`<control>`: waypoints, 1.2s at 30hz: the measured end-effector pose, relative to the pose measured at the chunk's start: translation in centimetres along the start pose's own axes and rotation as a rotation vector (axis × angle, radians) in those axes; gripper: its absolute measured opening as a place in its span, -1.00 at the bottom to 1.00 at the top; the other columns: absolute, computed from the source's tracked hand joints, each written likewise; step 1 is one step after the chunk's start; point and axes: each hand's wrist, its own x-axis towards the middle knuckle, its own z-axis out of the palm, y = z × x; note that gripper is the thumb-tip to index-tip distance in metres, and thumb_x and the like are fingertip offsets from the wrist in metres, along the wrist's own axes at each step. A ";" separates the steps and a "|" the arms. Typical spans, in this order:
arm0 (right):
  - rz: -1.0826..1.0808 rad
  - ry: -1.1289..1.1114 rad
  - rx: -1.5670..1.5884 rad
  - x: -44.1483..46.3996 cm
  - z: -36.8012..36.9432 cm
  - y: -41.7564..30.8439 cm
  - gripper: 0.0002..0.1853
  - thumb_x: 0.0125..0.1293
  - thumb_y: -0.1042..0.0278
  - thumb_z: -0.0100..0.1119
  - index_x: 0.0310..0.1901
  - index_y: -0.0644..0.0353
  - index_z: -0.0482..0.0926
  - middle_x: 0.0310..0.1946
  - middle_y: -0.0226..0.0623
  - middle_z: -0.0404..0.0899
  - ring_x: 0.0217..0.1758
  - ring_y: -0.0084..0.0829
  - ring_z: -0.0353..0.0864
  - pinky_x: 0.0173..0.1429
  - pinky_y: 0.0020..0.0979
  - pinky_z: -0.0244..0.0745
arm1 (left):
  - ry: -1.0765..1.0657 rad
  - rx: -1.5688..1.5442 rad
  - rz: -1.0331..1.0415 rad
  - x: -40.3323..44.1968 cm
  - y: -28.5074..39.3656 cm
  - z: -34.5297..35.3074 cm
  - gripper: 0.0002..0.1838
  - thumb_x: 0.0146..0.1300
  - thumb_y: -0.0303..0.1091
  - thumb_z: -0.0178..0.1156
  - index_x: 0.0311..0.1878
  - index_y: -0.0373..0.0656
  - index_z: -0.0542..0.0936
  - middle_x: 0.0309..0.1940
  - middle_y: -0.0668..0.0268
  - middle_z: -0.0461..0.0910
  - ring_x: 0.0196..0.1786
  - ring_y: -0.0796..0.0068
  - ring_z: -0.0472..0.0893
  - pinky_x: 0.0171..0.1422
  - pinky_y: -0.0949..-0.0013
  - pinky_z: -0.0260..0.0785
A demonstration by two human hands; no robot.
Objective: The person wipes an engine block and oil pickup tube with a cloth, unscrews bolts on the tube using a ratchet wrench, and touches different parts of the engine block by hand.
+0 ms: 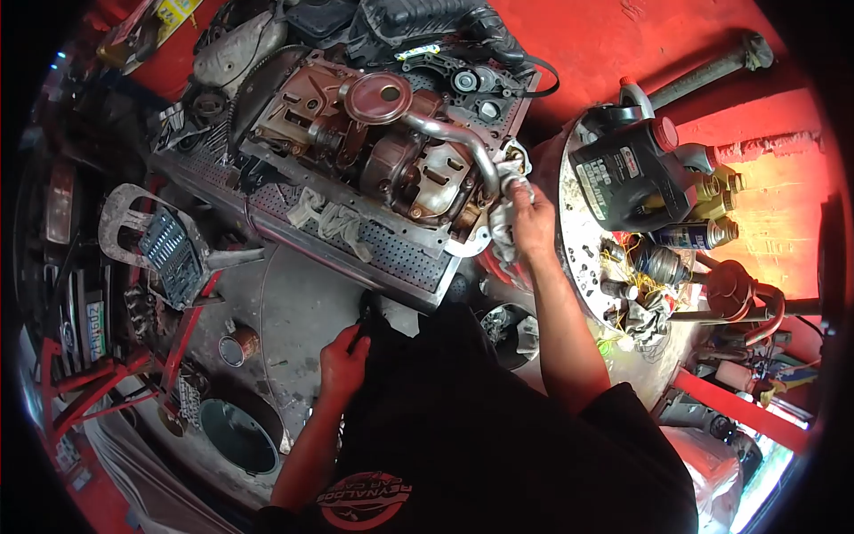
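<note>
My right hand [534, 227] is closed on a whitish rag [503, 222], pressing it to the end face of an engine block. The engine [382, 160] lies with its underside up on a perforated metal bench, its crankshaft area exposed. A round oil pickup strainer [379, 97] with a curved metal tube [458, 138] sits on top. My left hand [343, 363] hangs low in front of my dark shirt, apart from the engine. Its fingers are curled closed, and whatever they hold is hidden against dark cloth. A second crumpled rag [334, 222] lies on the bench near its front edge.
On the round table at right stand a black oil jug [627, 173], several bottles and a spray can [698, 234]. A chair [133, 218] at left holds an open socket set [173, 254]. A tin can [238, 346] and a dark bucket [238, 434] are on the floor.
</note>
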 end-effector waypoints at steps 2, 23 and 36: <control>0.039 0.129 0.112 0.3 0.0 0.5 -0.64 0.50 0.10 0.14 -0.18 0.31 0.61 -0.54 -0.44 0.53 -0.52 -0.57 0.44 -0.40 -0.41 0.40 | 0.028 -0.001 0.017 -0.1 -0.6 -0.7 -0.65 0.32 -0.38 0.29 0.15 -0.23 0.63 -0.42 0.21 0.70 -0.38 0.52 0.64 -0.23 0.36 0.48; -0.230 0.118 -0.384 -0.1 -0.1 -0.4 -0.74 0.32 0.26 0.27 -0.02 0.11 0.73 -0.16 -0.10 0.67 -0.15 -0.09 0.70 -0.01 -0.19 0.58 | 0.049 -0.021 -0.051 -1.5 -2.1 -2.0 -0.70 0.33 -0.42 0.25 0.11 -0.24 0.63 -0.54 0.42 0.57 -0.50 0.67 0.47 -0.39 0.47 0.31; -0.210 -0.064 -0.567 -1.4 0.5 -1.4 -0.64 0.33 0.33 0.12 0.14 0.08 0.65 0.05 -0.07 0.62 0.01 0.01 0.67 0.15 -0.11 0.56 | 0.059 0.002 -0.022 -1.7 -3.3 -1.3 -0.72 0.32 -0.41 0.26 0.08 -0.22 0.66 -0.56 0.37 0.59 -0.50 0.64 0.51 -0.38 0.42 0.34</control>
